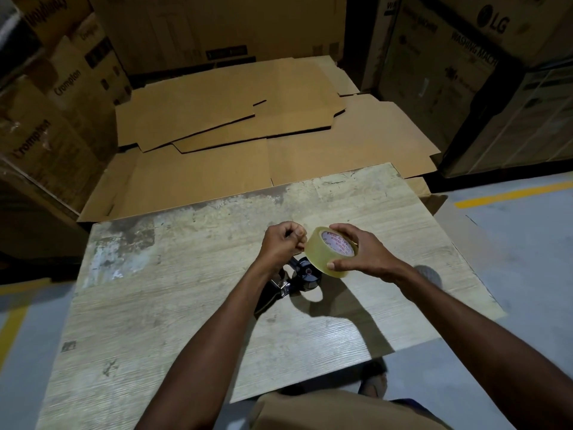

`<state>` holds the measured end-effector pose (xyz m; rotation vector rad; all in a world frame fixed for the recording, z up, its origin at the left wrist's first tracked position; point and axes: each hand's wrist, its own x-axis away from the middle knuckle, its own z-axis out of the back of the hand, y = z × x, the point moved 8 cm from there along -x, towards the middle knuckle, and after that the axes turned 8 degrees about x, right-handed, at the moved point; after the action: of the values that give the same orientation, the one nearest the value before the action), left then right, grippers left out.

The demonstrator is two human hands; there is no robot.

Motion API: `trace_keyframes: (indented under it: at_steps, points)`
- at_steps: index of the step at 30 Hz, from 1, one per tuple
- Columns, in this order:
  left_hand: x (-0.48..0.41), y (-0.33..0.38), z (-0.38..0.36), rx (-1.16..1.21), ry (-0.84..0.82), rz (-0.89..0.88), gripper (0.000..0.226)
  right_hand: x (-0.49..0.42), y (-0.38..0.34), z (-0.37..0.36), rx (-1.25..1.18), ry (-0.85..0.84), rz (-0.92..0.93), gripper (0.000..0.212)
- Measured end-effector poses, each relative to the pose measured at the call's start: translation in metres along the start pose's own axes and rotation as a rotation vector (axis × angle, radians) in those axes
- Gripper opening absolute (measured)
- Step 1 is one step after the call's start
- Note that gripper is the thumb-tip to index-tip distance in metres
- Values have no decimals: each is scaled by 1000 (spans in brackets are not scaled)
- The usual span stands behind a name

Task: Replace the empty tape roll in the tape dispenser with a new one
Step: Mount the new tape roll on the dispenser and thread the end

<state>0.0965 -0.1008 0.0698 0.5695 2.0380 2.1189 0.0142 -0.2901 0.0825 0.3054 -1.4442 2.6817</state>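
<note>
A new roll of clear tape point(322, 254) with a white and red printed core is held above the worn table point(173, 305). My right hand point(356, 252) grips it around the rim, thumb below and fingers on top. My left hand point(282, 243) is closed beside the roll's left edge, its fingertips pinched at the tape's surface. Whether it holds the tape's end I cannot tell. Under both hands the black tape dispenser point(299, 279) lies on the table, with its metal blade part at the left and its round hub showing.
Flattened cardboard sheets point(248, 125) lie on the floor beyond the table. Stacked cartons point(52, 103) line the left, and large appliance boxes point(465, 57) stand at the right. Grey floor with yellow lines point(511, 193) runs along both sides. A sandalled foot point(373, 386) shows below the table's near edge.
</note>
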Motion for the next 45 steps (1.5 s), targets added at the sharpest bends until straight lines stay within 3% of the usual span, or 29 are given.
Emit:
trace_keyframes:
  at_steps: [7,14,19,22,25,28,34,38,45]
  points:
    - [-1,-7,1,47,-139,9,16,-3,12,-7,68,-27,-39,96]
    - [0,-24,18,-89,-243,13,19,-14,7,-18,335,-38,-52,115]
    - [-5,-45,57,-255,-78,0,15,-23,4,-28,471,-52,-19,116]
    - [2,-56,80,-299,95,-38,15,-23,-2,-37,603,-51,23,101]
    - [7,-75,90,-303,145,-33,12,-24,-3,-43,645,-53,25,102]
    - [10,-88,84,-378,90,-77,14,-25,-1,-51,670,-71,13,111]
    - [14,-72,42,-492,-136,-189,56,-24,4,-55,616,-69,-57,119]
    - [11,-69,21,-351,-257,-102,67,-25,6,-51,550,-32,-82,117]
    - [5,-73,15,-319,-266,-113,68,-25,14,-37,505,43,-151,115]
